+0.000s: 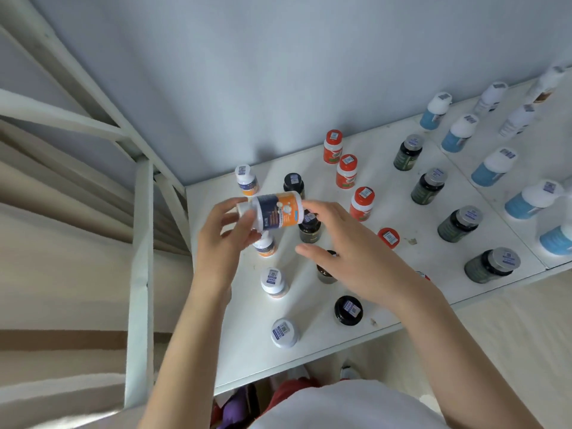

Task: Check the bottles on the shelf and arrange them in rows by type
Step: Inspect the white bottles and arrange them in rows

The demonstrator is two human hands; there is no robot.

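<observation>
**Checking one bottle mid-air**

Held sideways above the shelf, over the left rows: orange bottle. Left hand fingers closed on the cap end, right hand fingers loosely spread, touching the base. Probably light, stiff, slick plastic; best gripped around the body, not the cap.

Red-capped bottle mostly hidden behind right hand — label unreadable.

I see a glossy plastic bottle with a smooth printed label; at three o'clock, the matt white shelf looks painted, lightly scuffed.
</observation>
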